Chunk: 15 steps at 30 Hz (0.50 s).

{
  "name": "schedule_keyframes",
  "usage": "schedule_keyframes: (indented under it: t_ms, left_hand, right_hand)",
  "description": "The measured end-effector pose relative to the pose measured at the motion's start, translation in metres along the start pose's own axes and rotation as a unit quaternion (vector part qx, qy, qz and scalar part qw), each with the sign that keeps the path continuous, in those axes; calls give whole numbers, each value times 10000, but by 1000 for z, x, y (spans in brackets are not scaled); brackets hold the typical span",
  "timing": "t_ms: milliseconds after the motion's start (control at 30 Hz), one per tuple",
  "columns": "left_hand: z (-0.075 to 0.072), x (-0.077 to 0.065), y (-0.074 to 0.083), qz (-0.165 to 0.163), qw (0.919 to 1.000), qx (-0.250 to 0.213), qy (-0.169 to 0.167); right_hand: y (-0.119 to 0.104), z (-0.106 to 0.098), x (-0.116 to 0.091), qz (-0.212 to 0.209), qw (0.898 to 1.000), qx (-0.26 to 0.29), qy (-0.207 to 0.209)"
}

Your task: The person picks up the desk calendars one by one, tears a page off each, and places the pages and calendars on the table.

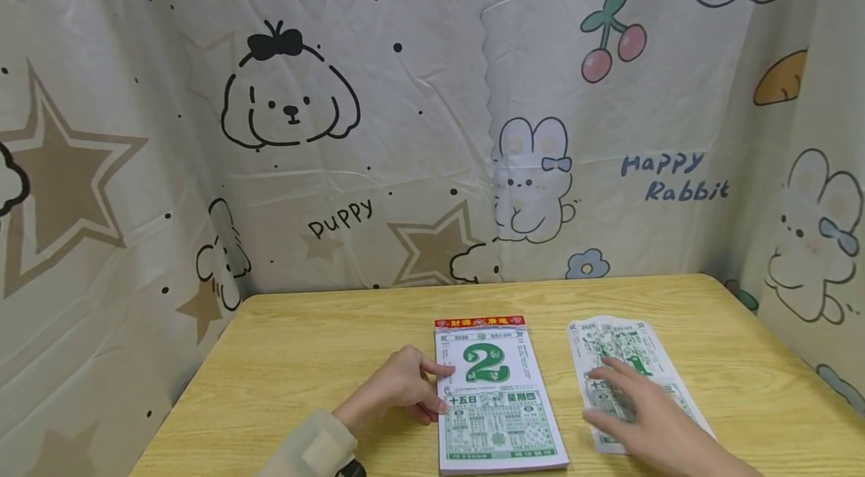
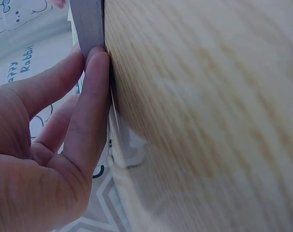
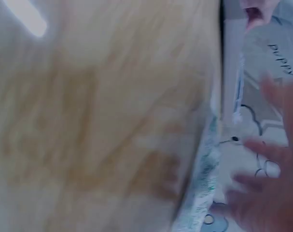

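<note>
A thick tear-off calendar with a red header strip and a large green 2 lies on the wooden table. My left hand holds its left edge; in the left wrist view the fingertips meet the side of the page block, close to the tabletop. To the right, a loose calendar sheet with green print and an uneven top edge lies on the table. Over this sheet is my right hand, fingers spread and holding nothing. The right wrist view is blurred, with the hand above the sheet.
The wooden table has bare surface left of the calendar and a strip between calendar and sheet. A printed fabric curtain stands behind the table and along both sides.
</note>
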<state>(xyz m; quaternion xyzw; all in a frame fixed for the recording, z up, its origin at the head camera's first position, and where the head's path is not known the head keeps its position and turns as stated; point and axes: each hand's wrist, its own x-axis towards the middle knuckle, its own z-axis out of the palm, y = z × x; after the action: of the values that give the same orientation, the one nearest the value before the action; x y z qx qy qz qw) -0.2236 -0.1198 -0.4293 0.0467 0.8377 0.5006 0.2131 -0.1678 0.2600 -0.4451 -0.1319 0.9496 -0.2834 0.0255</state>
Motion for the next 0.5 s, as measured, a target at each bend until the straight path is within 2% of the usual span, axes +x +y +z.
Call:
schedule_keyframes:
  t_ms: [67,133,333,500]
  left_hand:
    - [0,-1,1,5,10000,-4,13]
    - [0,-1,1,9,10000,-9,28]
    - [0,-2,4,-21,10000,0,33]
    - [0,-1,3,-34,10000,34,51]
  right_hand:
    - [6,1,5,73,9985,-419,334]
    - [12,2,8,155,9957,-793,446]
    - [26,3,12,348,9932,-1051,-355]
    - [24,3,15,359,9916,-1064,-639]
